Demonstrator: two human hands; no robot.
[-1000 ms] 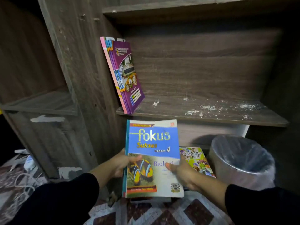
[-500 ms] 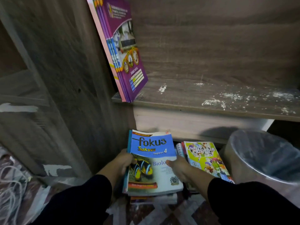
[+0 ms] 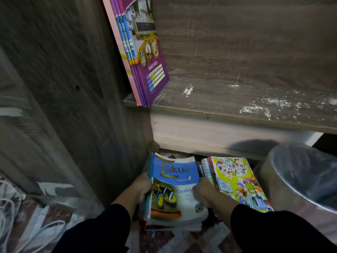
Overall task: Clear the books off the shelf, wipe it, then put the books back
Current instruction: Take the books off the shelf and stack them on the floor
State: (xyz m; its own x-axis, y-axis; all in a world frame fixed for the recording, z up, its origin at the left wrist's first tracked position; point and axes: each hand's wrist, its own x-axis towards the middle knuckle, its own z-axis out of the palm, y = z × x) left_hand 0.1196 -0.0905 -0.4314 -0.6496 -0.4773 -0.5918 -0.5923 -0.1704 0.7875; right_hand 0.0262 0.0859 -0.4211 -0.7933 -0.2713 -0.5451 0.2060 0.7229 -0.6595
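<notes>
Low in the frame's centre, our left hand and right hand clasp the side edges of the biology book atop a floor stack, a stiff, glossy, likely slippery paperback best gripped by both edges.

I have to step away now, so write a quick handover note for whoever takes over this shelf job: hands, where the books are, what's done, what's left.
Left hand: grips the left edge of the Fokus book.
Right hand: grips its right edge.
The Fokus book sits on top of a floor pile below the shelf; the comic pile lies beside it, next to the bin.
Done: most books are off the shelf.
Left: the purple notebooks lean at the shelf's left end and need removing. The shelf shows white specks, so it looks unwiped. Then put the books back.
</notes>
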